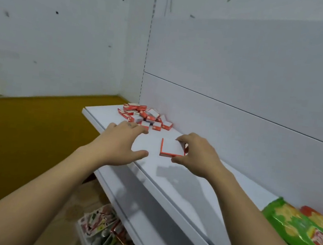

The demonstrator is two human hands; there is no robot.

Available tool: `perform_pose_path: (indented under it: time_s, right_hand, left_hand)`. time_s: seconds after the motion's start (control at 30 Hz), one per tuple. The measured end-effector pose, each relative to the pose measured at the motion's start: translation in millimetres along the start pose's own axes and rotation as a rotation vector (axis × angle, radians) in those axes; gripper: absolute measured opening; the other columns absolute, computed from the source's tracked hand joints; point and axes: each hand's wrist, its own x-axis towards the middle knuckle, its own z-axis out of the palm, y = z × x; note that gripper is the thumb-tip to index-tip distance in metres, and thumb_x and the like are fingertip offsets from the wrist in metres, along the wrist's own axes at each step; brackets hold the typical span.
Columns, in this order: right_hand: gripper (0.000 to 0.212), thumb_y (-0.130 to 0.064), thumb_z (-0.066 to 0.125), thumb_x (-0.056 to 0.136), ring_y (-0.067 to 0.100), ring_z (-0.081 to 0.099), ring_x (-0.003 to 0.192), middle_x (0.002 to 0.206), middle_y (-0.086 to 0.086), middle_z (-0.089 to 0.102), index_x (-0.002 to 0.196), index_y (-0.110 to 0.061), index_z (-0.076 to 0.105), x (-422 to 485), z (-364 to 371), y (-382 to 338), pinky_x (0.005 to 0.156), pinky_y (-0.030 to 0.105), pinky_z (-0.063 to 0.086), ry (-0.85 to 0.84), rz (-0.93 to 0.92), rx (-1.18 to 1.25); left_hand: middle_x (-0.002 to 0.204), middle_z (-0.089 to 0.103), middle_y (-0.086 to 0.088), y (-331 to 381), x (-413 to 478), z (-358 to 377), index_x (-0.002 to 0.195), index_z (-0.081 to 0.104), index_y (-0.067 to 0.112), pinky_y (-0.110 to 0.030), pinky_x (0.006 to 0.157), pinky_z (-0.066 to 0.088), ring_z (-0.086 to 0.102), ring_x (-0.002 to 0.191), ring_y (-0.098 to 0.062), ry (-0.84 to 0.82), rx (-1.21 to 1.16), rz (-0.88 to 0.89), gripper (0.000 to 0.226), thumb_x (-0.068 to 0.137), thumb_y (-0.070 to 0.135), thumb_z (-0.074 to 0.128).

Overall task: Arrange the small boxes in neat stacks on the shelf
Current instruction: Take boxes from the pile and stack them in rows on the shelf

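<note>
A loose heap of several small red-and-white boxes (145,116) lies at the far left end of the white shelf (179,185), against the back panel. Nearer to me, a flat block of boxes (172,148), white on top with red edges, lies on the shelf. My right hand (195,155) holds this block at its right side, fingers curled at the far corner and thumb at the near edge. My left hand (121,144) hovers over the shelf's front edge with fingers spread, fingertips reaching toward the heap, holding nothing.
A green snack bag (302,231) and a red-orange bag (319,219) lie on the shelf at the right. Packets (102,229) fill a lower shelf below. The white back panel rises behind the shelf; a yellow-brown surface (34,127) stretches to the left.
</note>
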Motion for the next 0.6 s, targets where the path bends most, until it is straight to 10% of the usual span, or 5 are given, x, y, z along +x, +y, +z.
perform_pose_path:
  time_s: [0.6]
  right_hand:
    - [0.058,-0.032,0.078,0.075,0.019,0.053,0.100,0.115,0.000,0.053,0.129,-0.023,0.055,91.6,52.9,-63.5,0.087,0.031,0.045,-0.004,0.209,-0.024]
  left_hand:
    - [0.149,0.037,0.007,-144.2,49.6,19.2,0.141,0.034,0.036,-0.045,0.111,0.029,0.034,0.135,-0.016,-0.063,-0.098,0.097,0.063,0.086,0.062,0.049]
